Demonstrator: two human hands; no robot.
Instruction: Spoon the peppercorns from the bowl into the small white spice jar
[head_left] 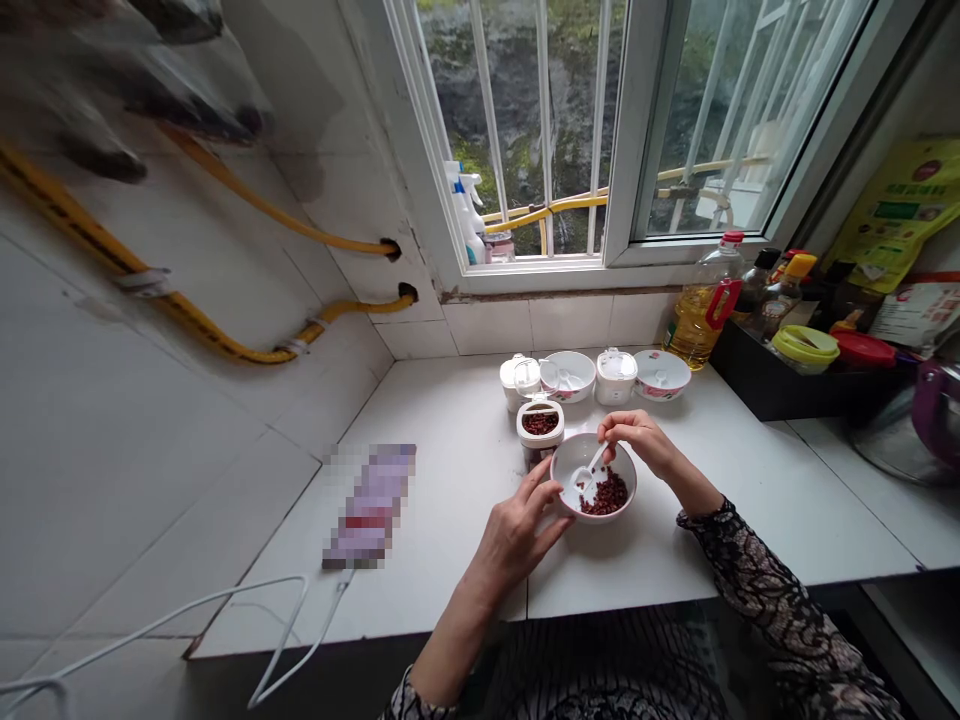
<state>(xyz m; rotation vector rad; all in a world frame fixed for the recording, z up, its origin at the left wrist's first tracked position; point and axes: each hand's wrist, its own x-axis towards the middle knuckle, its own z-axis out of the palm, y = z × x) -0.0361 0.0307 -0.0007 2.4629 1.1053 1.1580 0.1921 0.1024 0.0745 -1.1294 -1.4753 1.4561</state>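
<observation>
A white bowl with a pink rim (631, 492) stands on the counter in front of me. Dark red dried peppercorn-like pieces (606, 494) lie in its lower right part. My left hand (517, 525) grips the bowl's left side, thumb near the front and fingers along the rim. Between the fingertips of my right hand (641, 440) is the handle of a small white spoon (585, 477), its head down inside the bowl. Just behind the bowl is an open white-rimmed jar (540, 424) filled with the same red pieces.
Behind are two white lidded jars (519, 380) (616, 376) and two bowls (568, 376) (663, 374). An oil bottle (697, 315) and a black condiment box (757, 385) stand right. A blurred purple object (371, 505) with a white cable (300, 600) lies left.
</observation>
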